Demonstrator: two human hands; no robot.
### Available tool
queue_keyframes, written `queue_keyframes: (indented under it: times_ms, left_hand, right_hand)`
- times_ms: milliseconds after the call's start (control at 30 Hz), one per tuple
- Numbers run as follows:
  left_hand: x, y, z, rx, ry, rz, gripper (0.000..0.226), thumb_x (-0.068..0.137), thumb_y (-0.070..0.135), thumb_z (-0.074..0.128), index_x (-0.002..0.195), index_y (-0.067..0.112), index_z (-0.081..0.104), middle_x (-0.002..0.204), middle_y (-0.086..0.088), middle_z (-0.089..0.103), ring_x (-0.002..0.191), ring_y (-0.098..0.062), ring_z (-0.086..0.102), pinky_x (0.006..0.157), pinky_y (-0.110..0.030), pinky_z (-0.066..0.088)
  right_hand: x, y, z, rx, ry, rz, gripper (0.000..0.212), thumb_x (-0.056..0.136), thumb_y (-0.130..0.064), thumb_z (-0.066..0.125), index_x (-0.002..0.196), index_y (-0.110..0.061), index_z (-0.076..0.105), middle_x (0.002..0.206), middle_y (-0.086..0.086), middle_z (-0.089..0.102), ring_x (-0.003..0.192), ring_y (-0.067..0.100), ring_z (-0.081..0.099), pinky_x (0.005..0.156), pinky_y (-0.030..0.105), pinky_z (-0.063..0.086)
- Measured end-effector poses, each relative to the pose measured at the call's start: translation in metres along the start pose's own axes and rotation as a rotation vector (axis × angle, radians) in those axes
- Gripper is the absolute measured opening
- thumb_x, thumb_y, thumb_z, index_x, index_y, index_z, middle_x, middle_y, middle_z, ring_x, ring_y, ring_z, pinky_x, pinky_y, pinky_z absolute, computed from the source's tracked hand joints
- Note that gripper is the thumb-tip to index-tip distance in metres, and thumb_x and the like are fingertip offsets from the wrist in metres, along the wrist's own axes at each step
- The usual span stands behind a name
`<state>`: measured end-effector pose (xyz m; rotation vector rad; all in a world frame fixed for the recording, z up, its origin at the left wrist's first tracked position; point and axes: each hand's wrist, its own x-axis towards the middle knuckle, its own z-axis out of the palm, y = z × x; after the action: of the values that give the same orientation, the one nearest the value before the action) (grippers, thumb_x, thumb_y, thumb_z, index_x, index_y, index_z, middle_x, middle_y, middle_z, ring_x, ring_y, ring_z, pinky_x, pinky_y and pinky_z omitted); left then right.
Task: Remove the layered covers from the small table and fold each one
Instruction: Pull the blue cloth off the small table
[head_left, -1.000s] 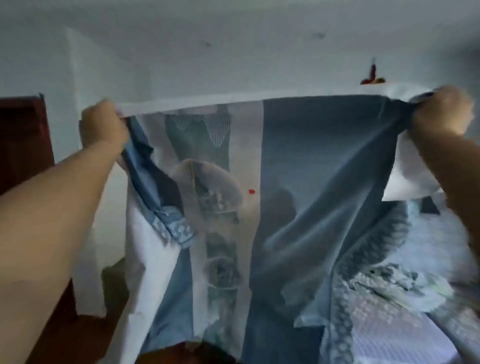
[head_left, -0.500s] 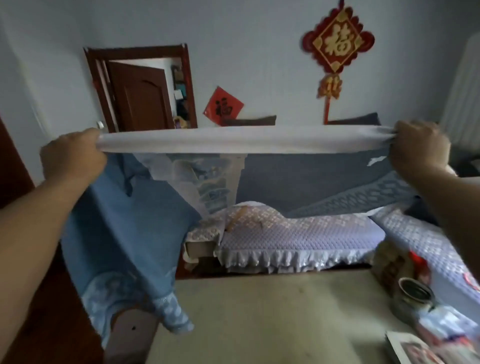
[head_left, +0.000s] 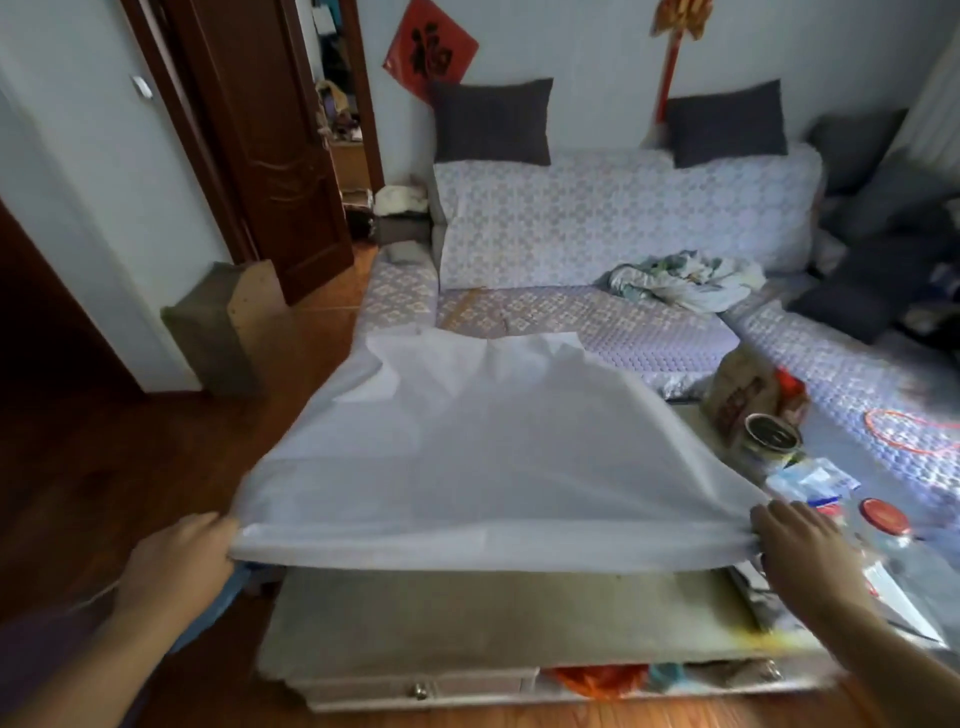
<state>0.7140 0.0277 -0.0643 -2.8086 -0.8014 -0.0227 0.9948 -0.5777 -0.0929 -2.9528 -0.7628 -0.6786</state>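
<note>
Fingers (head_left: 221, 525) of both hands pinching the white cover's (head_left: 467, 457) near corners, now lowered from chest height onto the table (head_left: 467, 613).

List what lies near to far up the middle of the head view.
Drawer knob → bare table top → white cover → sofa seat → sofa backrest → dark cushion

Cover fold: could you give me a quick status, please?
Left hand and right hand each grip a near corner. White cover spread over table. Jars crowd right side.

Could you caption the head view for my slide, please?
Both hands, left and right, hold a white cover over the small table.
</note>
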Motion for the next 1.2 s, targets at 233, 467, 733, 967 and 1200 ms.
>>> queue_keyframes:
  times_ms: [233,467,733,967,1200]
  left_hand:
    - [-0.072,0.060,0.059,-0.192,-0.261,-0.120,0.025,0.082,0.032,0.077,0.106,0.037,0.073,0.092,0.002,0.063,0.093,-0.025,0.070,0.076,-0.038,0.057]
    - [-0.115,0.070,0.092,-0.041,-0.281,-0.318,0.014,0.075,0.006,0.074,0.080,0.018,0.069,0.078,-0.002,0.044,0.066,-0.034,0.060,0.059,-0.042,0.051]
    - [-0.164,0.020,0.137,0.053,-0.348,-0.349,0.043,0.064,-0.001,0.078,0.102,0.015,0.067,0.097,-0.011,0.055,0.082,-0.037,0.062,0.063,-0.043,0.053]
    - [-0.188,0.071,0.099,-0.054,-0.284,-0.077,0.053,0.043,-0.011,0.081,0.090,0.011,0.068,0.078,-0.006,0.054,0.064,-0.036,0.064,0.047,-0.039,0.051]
    - [-0.181,0.109,0.114,-0.300,-0.175,0.143,0.053,0.051,-0.005,0.087,0.097,0.018,0.075,0.083,0.001,0.068,0.064,-0.020,0.067,0.052,-0.028,0.053]
  right_hand:
    - [-0.065,0.009,0.043,0.048,-0.319,0.018,0.046,0.040,-0.005,0.094,0.077,-0.017,0.069,0.077,0.004,0.060,0.072,0.028,0.060,0.057,0.043,0.056]
    - [-0.091,0.020,0.054,0.137,-0.317,0.058,0.039,0.056,-0.004,0.090,0.086,-0.013,0.067,0.089,0.006,0.062,0.083,0.028,0.056,0.075,0.047,0.054]
    - [-0.207,0.019,0.107,0.120,-0.625,-0.229,0.025,0.067,-0.014,0.052,0.090,-0.021,0.048,0.081,0.002,0.051,0.075,0.026,0.050,0.062,0.042,0.041]
    - [-0.183,-0.083,0.120,0.195,-1.581,-0.225,0.022,0.096,-0.012,0.053,0.115,-0.022,0.058,0.116,-0.002,0.058,0.121,0.025,0.060,0.100,0.027,0.047]
    - [-0.095,-0.303,0.071,0.576,-1.202,-0.363,0.074,0.089,-0.034,0.066,0.154,-0.029,0.030,0.159,0.000,0.030,0.143,0.023,0.033,0.116,0.036,0.033]
